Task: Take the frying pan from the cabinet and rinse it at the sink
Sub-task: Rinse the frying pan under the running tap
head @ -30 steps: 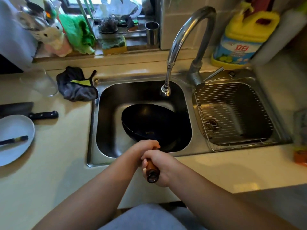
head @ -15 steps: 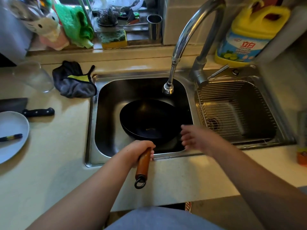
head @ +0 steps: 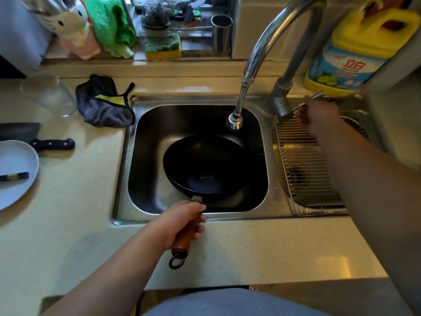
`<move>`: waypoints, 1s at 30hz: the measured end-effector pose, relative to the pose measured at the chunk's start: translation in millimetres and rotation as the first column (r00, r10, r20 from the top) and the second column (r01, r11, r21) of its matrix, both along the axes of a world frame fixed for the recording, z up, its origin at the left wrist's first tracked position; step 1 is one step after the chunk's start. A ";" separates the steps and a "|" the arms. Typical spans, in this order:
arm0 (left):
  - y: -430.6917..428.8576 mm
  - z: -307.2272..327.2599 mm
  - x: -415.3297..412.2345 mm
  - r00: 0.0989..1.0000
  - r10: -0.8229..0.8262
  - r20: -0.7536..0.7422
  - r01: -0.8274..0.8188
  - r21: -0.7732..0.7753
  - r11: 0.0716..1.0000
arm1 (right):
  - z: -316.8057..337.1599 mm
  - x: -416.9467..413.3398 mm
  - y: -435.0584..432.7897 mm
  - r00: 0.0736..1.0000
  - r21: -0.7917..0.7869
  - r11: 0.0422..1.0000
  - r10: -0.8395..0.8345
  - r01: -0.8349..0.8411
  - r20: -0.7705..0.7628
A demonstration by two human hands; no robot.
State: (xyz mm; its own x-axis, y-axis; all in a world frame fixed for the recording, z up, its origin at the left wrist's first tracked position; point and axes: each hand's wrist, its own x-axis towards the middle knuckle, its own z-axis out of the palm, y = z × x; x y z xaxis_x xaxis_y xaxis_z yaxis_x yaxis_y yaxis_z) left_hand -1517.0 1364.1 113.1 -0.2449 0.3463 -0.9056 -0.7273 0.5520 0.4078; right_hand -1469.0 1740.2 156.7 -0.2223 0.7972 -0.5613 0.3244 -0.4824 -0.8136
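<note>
The black frying pan (head: 205, 165) lies in the left sink basin (head: 145, 179), its wooden handle sticking out over the front rim. My left hand (head: 180, 222) is shut around that handle. The curved steel faucet (head: 262, 51) arches over the basin, and its spout hangs just beyond the pan's far edge. No water runs from it. My right hand (head: 316, 117) is up at the faucet's lever (head: 312, 99), fingers curled on or right beside it; whether it grips the lever is blurred.
The right basin holds a wire rack (head: 305, 169). A yellow detergent jug (head: 355, 51) stands behind it. Left of the sink lie a dark cloth (head: 104, 103), a glass (head: 50, 94), a knife (head: 45, 143) and a plate (head: 16, 169). Sponges and a steel cup sit on the sill.
My right hand let go of the pan handle, crossed over the sink and reached the faucet lever. My left hand kept hold of the handle; the pan stayed in the basin.
</note>
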 end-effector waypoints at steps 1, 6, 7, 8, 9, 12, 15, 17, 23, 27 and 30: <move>-1.5 0.1 1.0 1.000 -0.011 -0.009 0.011 0.006 1.000 | 0.7 -2.1 4.3 1.000 0.015 1.000 -0.017 0.017 0.011; -10.2 5.7 4.5 0.998 -0.003 -0.058 0.006 0.043 0.999 | -1.6 -2.2 17.6 0.998 0.103 0.995 -0.003 -0.004 0.068; -11.3 7.5 4.9 0.998 0.013 -0.059 -0.009 0.063 0.998 | -2.0 -2.2 18.7 0.997 0.108 0.994 0.005 -0.013 0.076; -12.2 9.0 5.2 0.998 0.027 -0.055 -0.022 0.076 0.997 | -2.3 -1.9 19.8 0.996 0.114 0.993 0.010 -0.020 0.085; -12.7 11.2 5.7 0.998 0.034 -0.048 -0.030 0.084 0.996 | -2.5 -1.7 20.4 0.996 0.120 0.992 0.016 -0.027 0.092; -11.8 16.0 6.8 0.998 0.045 -0.035 -0.042 0.095 0.995 | -6.1 0.1 21.6 0.995 0.142 0.989 0.029 -0.042 0.094; -11.7 18.2 7.9 0.998 0.040 -0.046 -0.037 0.076 0.996 | -9.3 4.0 19.9 0.995 0.138 0.989 0.037 -0.049 0.090; -12.0 19.0 8.3 0.998 0.043 -0.041 -0.040 0.074 0.996 | -11.5 6.3 19.4 0.996 0.126 0.991 0.039 -0.049 0.080; -11.7 22.0 8.6 0.998 0.051 -0.032 -0.049 0.066 0.997 | -13.8 9.9 12.3 1.000 0.087 0.996 0.019 -0.019 0.007; -10.5 25.3 8.8 0.998 0.048 -0.040 -0.045 0.056 0.997 | -8.7 10.1 -1.1 0.999 0.055 0.998 -0.032 0.034 -0.031; -11.3 28.8 10.0 0.997 0.067 -0.032 -0.065 0.056 0.996 | -7.5 12.3 -37.1 0.999 -0.011 0.999 0.037 -0.037 0.027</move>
